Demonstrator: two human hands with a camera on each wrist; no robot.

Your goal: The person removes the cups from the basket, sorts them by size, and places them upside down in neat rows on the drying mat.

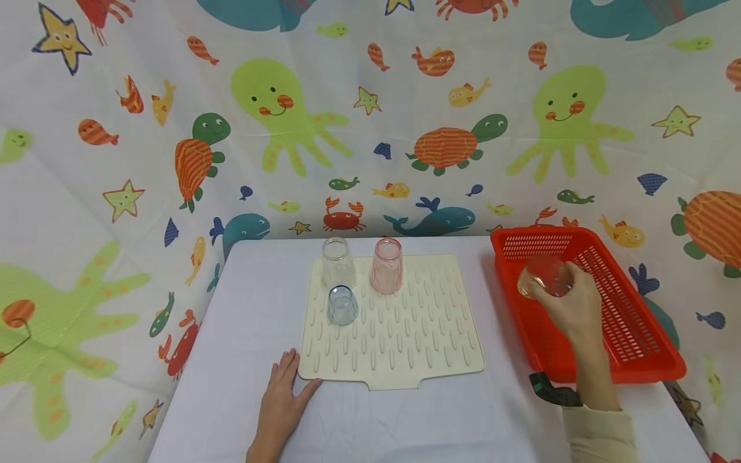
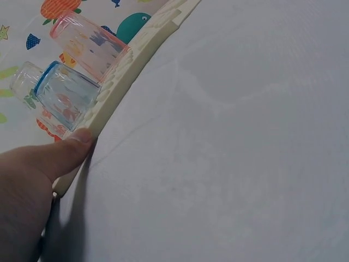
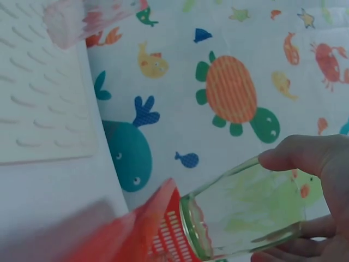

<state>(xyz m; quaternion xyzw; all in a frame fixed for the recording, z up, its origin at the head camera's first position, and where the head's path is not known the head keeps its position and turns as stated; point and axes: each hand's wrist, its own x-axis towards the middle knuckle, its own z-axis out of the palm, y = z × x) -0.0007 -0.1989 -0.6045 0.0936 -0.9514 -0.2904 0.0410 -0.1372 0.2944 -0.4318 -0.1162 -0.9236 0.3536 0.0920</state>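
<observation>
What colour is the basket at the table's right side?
Bright red; the basket shows best in the head view.

Diffuse light leaves a faint shadow beside the red basket (image 1: pixel 631 321) at the right edge of the table (image 1: pixel 428 424), while the dimmer wrist views seem hazy.
</observation>
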